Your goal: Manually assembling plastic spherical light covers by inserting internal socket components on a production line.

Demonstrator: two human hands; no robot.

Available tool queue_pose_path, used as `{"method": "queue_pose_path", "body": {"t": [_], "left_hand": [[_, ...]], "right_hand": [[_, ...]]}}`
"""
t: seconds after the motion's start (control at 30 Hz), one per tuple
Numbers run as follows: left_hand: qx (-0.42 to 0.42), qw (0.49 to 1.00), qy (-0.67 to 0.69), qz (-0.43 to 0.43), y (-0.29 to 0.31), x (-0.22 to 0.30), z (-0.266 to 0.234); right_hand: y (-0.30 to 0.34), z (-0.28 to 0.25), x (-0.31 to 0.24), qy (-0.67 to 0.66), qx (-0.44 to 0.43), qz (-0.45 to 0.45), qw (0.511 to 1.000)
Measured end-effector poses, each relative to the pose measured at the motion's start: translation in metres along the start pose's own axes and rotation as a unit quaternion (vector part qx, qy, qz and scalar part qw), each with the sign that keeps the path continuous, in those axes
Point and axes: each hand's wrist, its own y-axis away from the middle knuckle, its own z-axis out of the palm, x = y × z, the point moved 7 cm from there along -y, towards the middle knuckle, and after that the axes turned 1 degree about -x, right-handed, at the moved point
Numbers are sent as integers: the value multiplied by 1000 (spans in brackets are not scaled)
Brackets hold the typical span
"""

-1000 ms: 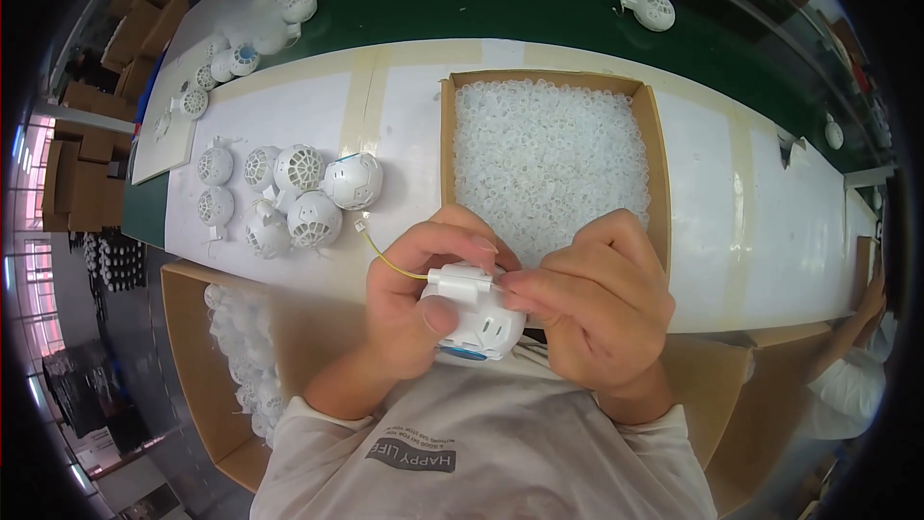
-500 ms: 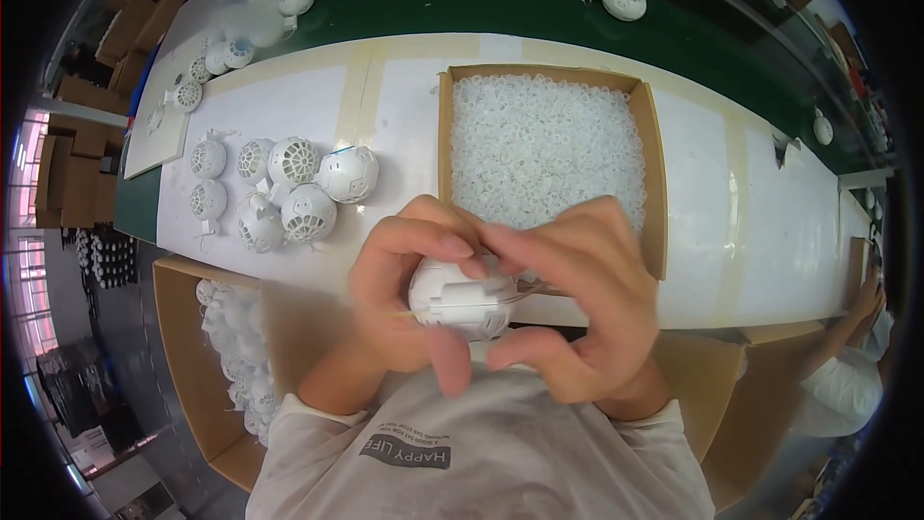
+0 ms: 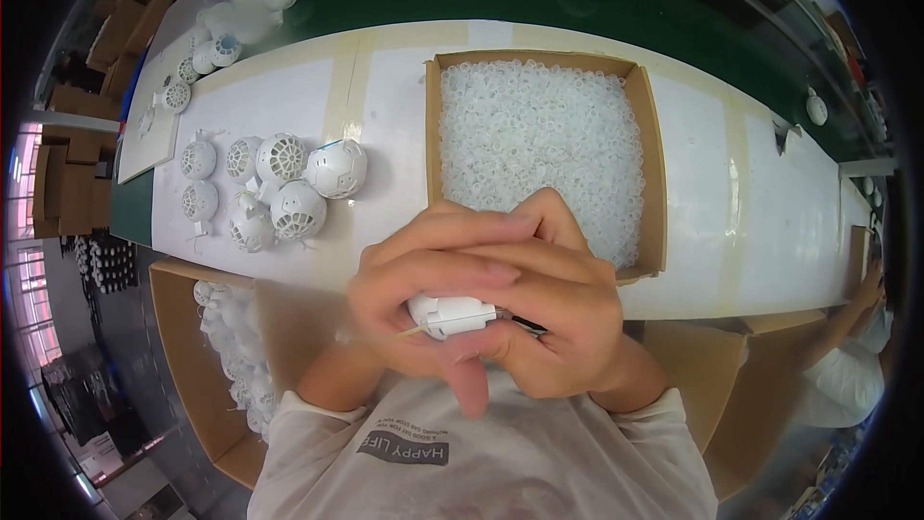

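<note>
A white, round plastic housing (image 3: 452,315) is clasped between my two hands in front of my shirt. My left hand (image 3: 397,274) curls round its left side, fingers over the top and thumb pointing down below it. From the right, my right hand (image 3: 573,318) closes on it, its thumb against the lower edge and its fingers overlapping the left ones. Most of the housing is hidden by the fingers. A dark wire (image 3: 527,325) shows at its right end, and a thin pale wire (image 3: 412,330) at its left.
Beyond my hands stands a shallow cardboard box (image 3: 658,173) of small clear rings. Several white latticed balls (image 3: 282,158) lie on the left of the white tabletop (image 3: 385,135). A carton (image 3: 178,356) of similar balls is at lower left. Another person's arm (image 3: 847,327) is at far right.
My right hand has moved left and closed onto the housing, covering more of it. Both hands' fingers now overlap on top. The view has shifted slightly.
</note>
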Motion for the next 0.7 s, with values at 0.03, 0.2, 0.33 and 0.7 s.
{"method": "queue_pose_path", "body": {"t": [0.03, 0.2, 0.33, 0.7], "left_hand": [[0, 1000, 0, 0, 0, -1, 0], [-14, 999, 17, 43, 1, 3, -2], [-26, 999, 11, 39, 4, -2, -4], [19, 979, 53, -193, 12, -12, -7]], "right_hand": [[2, 0, 0, -9, 7, 3, 1000], [1, 0, 0, -43, 26, 12, 999], [-3, -1, 9, -19, 28, 38, 999], [23, -24, 36, -122, 84, 123, 981]]}}
